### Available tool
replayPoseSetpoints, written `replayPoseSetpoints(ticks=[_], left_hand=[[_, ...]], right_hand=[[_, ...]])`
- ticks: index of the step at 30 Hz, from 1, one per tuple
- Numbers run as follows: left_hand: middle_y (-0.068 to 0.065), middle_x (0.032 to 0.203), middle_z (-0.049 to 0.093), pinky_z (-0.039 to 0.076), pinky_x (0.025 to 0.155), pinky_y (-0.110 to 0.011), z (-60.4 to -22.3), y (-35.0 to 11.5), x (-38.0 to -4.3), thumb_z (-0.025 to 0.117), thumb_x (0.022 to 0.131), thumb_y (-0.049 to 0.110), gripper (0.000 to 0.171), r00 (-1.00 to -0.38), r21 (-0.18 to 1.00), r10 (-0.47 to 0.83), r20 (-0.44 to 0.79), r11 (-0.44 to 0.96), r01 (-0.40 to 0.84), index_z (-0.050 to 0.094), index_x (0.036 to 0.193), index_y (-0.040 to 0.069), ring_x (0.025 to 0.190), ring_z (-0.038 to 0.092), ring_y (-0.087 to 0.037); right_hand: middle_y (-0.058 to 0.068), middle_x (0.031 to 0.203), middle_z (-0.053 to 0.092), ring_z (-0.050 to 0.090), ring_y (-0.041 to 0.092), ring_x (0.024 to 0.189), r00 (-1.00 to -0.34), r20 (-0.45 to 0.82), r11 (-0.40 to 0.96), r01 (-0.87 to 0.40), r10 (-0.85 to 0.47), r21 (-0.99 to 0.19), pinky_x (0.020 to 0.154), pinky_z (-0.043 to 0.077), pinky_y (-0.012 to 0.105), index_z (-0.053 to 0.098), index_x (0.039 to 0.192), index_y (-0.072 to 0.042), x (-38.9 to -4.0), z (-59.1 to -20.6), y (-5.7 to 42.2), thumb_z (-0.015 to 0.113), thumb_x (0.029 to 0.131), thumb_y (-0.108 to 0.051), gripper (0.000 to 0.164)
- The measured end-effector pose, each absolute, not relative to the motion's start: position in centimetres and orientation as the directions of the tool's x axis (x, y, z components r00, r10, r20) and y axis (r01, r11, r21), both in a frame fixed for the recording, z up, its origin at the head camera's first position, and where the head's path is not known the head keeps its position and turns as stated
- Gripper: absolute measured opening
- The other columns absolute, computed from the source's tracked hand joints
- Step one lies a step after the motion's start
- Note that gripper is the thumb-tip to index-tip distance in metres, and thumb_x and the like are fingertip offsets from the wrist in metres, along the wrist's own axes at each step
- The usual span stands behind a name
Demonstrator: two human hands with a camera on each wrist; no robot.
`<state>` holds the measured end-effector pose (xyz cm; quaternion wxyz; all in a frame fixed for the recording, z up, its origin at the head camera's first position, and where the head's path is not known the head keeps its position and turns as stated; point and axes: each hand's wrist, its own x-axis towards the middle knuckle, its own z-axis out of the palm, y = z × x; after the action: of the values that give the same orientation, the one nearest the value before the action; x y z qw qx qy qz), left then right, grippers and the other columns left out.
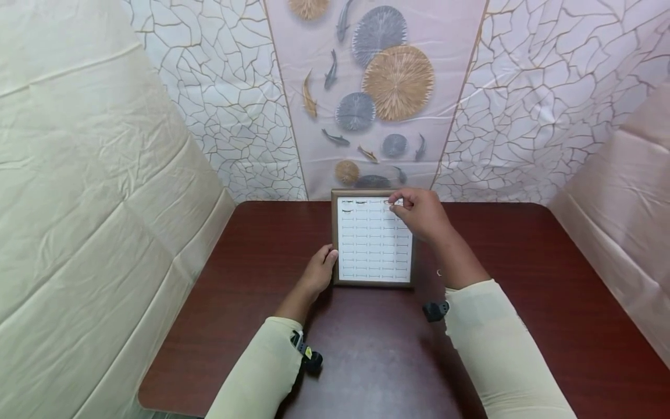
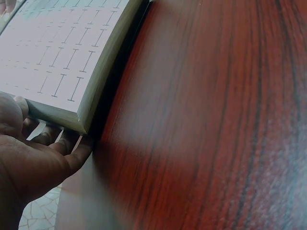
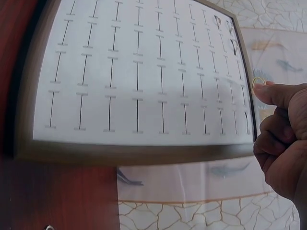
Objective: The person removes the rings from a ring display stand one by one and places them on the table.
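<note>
At the left, we see the left hand [image 1: 319, 270], its fingers curled on the left side of a framed board [image 1: 376, 249], which is on the table [image 1: 345, 343], before a cloth printed with fishes [image 1: 324, 174]. The white face, printed with rows of short lines, looks toward the person; its long axis goes upward and away. Small curved pieces [image 1: 360, 202] sit at the upper left. The right hand [image 1: 421, 216] hides the upper right corner, thumb and forefinger pinching a thin ring [image 3: 254, 81]. Further right, a tiny pale piece [image 1: 439, 272] lies on the table.

Red-brn tbl [image 1: 523, 279] by fish-print wall [image 1: 377, 131]
</note>
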<state>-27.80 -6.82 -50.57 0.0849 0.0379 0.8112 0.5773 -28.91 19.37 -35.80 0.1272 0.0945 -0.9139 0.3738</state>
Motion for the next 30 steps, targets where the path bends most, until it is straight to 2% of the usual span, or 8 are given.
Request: replayPoseSetpoints(ticks=[7, 14, 23, 30], left_hand=[[-0.02, 0.168, 0.048, 0.034, 0.132, -0.059, -50.5, -6.8, -27.7, 0.045, 0.119, 0.037, 0.054, -0.983, 0.942, 0.149, -0.107, 0.331, -0.053, 0.046, 0.165, 0.008, 0.161, 0.039, -0.039], [-0.018, 0.169, 0.048, 0.034, 0.132, -0.06, -50.5, -6.8, -27.7, 0.044, 0.119, 0.04, 0.054, -0.982, 0.937, 0.142, -0.121, 0.343, -0.066, 0.046, 0.165, 0.011, 0.162, 0.039, -0.038], [-0.018, 0.171, 0.045, 0.032, 0.133, -0.06, -50.4, -6.8, -27.7, 0.044, 0.119, 0.041, 0.056, -0.98, 0.936, 0.149, -0.132, 0.343, -0.074, 0.044, 0.166, 0.011, 0.163, 0.036, -0.038], [-0.017, 0.174, 0.042, 0.031, 0.134, -0.06, -50.3, -6.9, -27.8, 0.043, 0.119, 0.043, 0.059, -0.978, 0.937, 0.15, -0.145, 0.34, -0.087, 0.04, 0.169, 0.012, 0.165, 0.033, -0.037]], right_hand=[[-0.004, 0.061, 0.038, 0.036, 0.018, 0.054, -0.958, 0.284, 0.69, -0.228, -0.034, -0.687, 0.053, 0.036, 0.033, 0.078, 0.111, -0.008, -28.0, -36.1, 21.3, 0.072, 0.105, -0.009, 0.009], [-0.002, 0.065, 0.044, 0.044, 0.022, 0.064, -0.954, 0.3, 0.701, -0.219, -0.007, -0.678, 0.065, 0.042, 0.033, 0.078, 0.105, -0.005, -27.3, -36.6, 23.4, 0.074, 0.104, -0.01, 0.006], [-0.005, 0.062, 0.044, 0.043, 0.016, 0.06, -0.956, 0.294, 0.725, -0.197, 0.008, -0.659, 0.061, 0.039, 0.03, 0.08, 0.101, -0.005, -26.7, -37.6, 25.8, 0.08, 0.099, -0.012, 0.008], [-0.003, 0.064, 0.047, 0.043, 0.015, 0.057, -0.969, 0.248, 0.751, -0.145, 0.026, -0.645, 0.058, 0.039, 0.03, 0.08, 0.103, -0.005, -25.9, -38.5, 28.2, 0.079, 0.1, -0.013, 0.009]])
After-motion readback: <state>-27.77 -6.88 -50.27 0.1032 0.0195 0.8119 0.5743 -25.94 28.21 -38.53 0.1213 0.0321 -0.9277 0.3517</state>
